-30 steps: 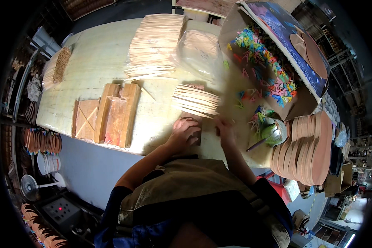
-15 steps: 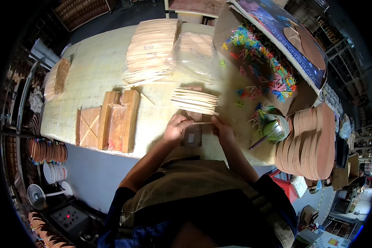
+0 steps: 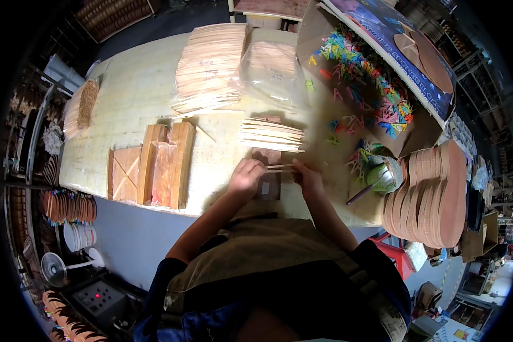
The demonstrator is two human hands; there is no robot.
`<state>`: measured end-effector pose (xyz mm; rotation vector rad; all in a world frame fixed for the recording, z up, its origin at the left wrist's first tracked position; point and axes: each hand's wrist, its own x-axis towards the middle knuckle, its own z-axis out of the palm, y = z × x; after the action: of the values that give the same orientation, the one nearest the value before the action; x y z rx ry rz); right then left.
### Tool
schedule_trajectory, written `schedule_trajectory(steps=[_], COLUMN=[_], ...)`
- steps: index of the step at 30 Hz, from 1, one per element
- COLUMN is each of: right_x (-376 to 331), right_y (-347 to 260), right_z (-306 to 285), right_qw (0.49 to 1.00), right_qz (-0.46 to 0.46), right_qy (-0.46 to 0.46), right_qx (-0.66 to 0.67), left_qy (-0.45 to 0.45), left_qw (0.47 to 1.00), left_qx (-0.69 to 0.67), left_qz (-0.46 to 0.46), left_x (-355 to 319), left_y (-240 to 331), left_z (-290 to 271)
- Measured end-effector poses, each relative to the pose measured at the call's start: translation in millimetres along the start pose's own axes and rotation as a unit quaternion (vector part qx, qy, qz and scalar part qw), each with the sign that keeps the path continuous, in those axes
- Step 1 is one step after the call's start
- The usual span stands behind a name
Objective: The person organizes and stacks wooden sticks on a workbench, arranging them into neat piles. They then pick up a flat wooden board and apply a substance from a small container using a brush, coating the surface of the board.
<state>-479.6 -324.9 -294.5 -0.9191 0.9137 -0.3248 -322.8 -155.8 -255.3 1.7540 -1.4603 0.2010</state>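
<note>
My left hand [image 3: 247,178] and my right hand [image 3: 308,179] are closed on opposite ends of thin wooden strips [image 3: 279,169], held level near the table's front edge. Two lines of wood with a narrow gap show between them. Just beyond lies a row of pale wooden strips [image 3: 271,135] across a brown wooden support [image 3: 266,155]. A dark flat piece with a small pale label [image 3: 266,188] shows below the held strips. To the right of my right hand stands a green bowl [image 3: 383,175] with a dark-handled tool [image 3: 360,195] leaning out of it.
Left of my hands sits a wooden jig [image 3: 179,165] with a channel. Behind are bundled strips [image 3: 211,62] and a plastic-wrapped bundle [image 3: 271,65]. Coloured clips [image 3: 394,108] fill an open carton [image 3: 347,51] at right. Curved brown boards [image 3: 422,194] stand stacked at the right edge.
Between my hands, a single line of wood now shows as two slightly parted lines. Both hands keep nearly the same place; the whole view has shifted slightly.
</note>
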Motion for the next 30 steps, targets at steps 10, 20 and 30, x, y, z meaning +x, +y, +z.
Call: schedule_trajectory(steps=[10,20,30], right_x=[6,2,11], right_y=[-19,-16,-8], right_z=[14,-5,-7], right_qw=[0.999,0.999,0.997], right_qz=[-0.005,0.001,0.006], right_qy=[0.022,-0.052,0.027], right_qx=[0.032,-0.018,0.068], left_qy=[-0.038,-0.003,-0.011], left_qw=[0.999,1.0,1.0], left_qx=[-0.028,0.009,0.021], left_qz=[-0.027,0.012,0.01], left_x=[0,3,7], left_y=[1,1,7], left_z=[-3,-3,-5])
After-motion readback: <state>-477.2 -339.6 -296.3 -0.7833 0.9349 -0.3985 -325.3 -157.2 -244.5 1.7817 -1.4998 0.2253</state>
